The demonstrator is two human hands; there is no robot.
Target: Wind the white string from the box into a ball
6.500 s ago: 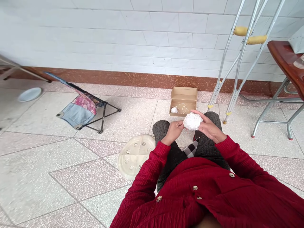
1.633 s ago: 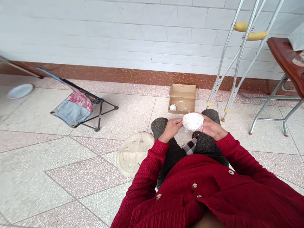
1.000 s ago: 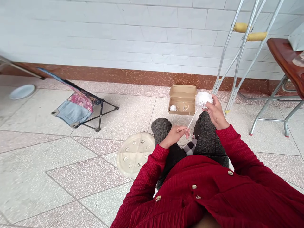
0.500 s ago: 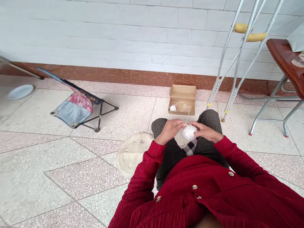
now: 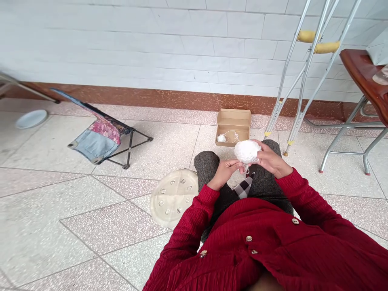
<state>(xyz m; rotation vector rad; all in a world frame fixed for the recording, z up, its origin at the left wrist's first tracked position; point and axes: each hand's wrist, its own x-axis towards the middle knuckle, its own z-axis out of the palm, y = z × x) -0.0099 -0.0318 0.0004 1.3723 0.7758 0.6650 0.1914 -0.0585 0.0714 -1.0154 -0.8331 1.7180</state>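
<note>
A white ball of yarn [image 5: 246,151] is held over my knees. My right hand [image 5: 269,158] grips it from the right side, with the fingers partly behind it. Just below and left of the ball, my left hand [image 5: 228,170] is closed in a pinch on the yarn strand [image 5: 246,169]. On the floor beyond my knees stands an open cardboard box [image 5: 233,117]. Inside it lie a smaller ball of white yarn [image 5: 221,138] and a loose, looping strand.
A folding chair [image 5: 100,141] stands at the left, near a pale basin [image 5: 31,119]. Left of my legs lies a round beige mat [image 5: 172,198] with holes. Metal crutches [image 5: 300,93] lean on the wall, beside a brown stool [image 5: 360,81] at the right.
The larger yarn ball has risen and turned in my right hand. My left hand has shifted from the ball's upper left to below it.
</note>
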